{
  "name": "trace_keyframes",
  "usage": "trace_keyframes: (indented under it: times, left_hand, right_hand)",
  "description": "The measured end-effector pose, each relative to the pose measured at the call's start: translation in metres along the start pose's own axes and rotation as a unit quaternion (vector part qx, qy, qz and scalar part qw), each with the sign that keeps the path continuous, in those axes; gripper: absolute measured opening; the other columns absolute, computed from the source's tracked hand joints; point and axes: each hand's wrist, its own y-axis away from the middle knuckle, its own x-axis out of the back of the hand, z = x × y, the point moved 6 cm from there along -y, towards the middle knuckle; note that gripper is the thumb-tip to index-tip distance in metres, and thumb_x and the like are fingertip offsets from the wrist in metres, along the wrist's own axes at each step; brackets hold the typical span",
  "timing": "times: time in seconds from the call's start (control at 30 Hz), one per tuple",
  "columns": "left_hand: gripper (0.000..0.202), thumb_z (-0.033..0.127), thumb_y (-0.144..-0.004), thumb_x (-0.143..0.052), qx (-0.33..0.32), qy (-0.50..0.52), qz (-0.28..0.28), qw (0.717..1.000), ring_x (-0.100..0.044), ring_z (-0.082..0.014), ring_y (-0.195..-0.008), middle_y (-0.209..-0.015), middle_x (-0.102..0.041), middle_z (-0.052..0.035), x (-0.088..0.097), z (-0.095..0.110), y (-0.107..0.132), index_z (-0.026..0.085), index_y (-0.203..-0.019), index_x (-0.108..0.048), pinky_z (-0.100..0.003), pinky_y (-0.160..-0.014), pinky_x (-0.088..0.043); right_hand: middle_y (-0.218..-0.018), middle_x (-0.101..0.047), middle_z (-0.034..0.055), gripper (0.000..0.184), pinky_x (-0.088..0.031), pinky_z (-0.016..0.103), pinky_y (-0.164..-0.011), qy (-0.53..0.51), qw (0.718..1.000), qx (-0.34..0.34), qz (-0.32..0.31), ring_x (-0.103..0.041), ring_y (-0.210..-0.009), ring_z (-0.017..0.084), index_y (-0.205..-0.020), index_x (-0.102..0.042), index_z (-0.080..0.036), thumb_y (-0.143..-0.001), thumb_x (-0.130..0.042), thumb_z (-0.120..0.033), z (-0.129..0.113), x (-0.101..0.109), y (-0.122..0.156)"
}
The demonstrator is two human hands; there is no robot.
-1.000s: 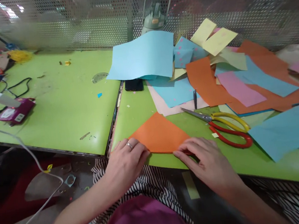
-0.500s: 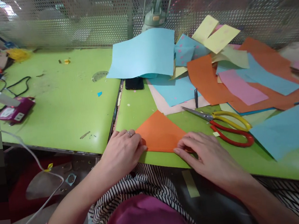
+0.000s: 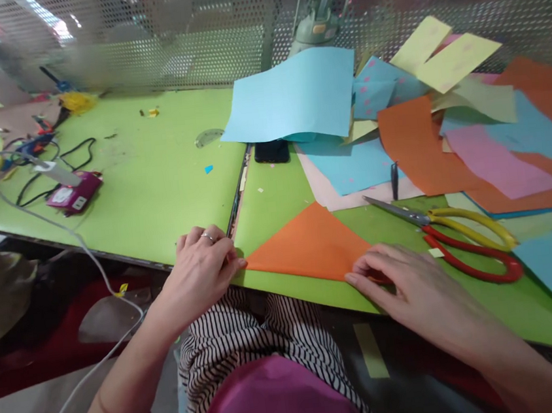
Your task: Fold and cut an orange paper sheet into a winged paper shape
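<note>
An orange sheet of paper (image 3: 312, 245), folded into a triangle, lies at the front edge of the green table with its long folded side towards me. My left hand (image 3: 206, 263), a ring on one finger, pinches the triangle's left corner. At the right end of the fold, my right hand (image 3: 406, 278) has its thumb and fingers closed on the paper; the right corner is partly hidden beneath it. Just beyond my right hand lie scissors (image 3: 425, 218) with one yellow and one red handle, their blades pointing left.
Behind the scissors is a heap of coloured paper, with an orange sheet (image 3: 412, 146) and a blue sheet (image 3: 294, 96) over a black phone (image 3: 271, 152). A purple power adapter (image 3: 75, 193) with a white cable sits left. A bottle (image 3: 319, 24) stands by the mesh partition (image 3: 179, 39).
My left hand has slid left along the fold to the triangle's left corner, so more of the orange paper shows. My right hand stays at the right end. The view has turned left.
</note>
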Motion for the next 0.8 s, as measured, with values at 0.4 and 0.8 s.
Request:
trace_keyframes:
  times: [0.4,0.8]
  left_hand:
    - [0.039,0.007,-0.092,-0.038,-0.042,-0.061,0.226,0.971,-0.049,-0.026,-0.117,-0.129,-0.057,-0.0109,0.023,0.037,0.038,0.02,-0.126,-0.052,-0.046,-0.098,-0.04]
    - [0.084,0.067,-0.093,-0.017,-0.22,-0.127,0.093,0.963,-0.029,-0.0288,-0.142,-0.155,-0.034,-0.0131,-0.064,0.113,0.028,0.005,-0.147,-0.033,-0.043,-0.118,-0.023]
  right_hand:
    - [-0.072,-0.063,0.0031,0.036,-0.038,0.033,-0.06,0.006,1.0,0.0,-0.004,-0.059,-0.068,0.02,-0.068,-0.056,-0.024,-0.092,-0.043,-0.048,-0.001,0.001,-0.005]
    - [-0.072,-0.063,0.0027,0.035,-0.04,0.034,-0.06,0.002,1.0,0.008,-0.006,-0.059,-0.065,0.018,-0.071,-0.056,-0.024,-0.092,-0.042,-0.048,-0.001,0.001,-0.005]
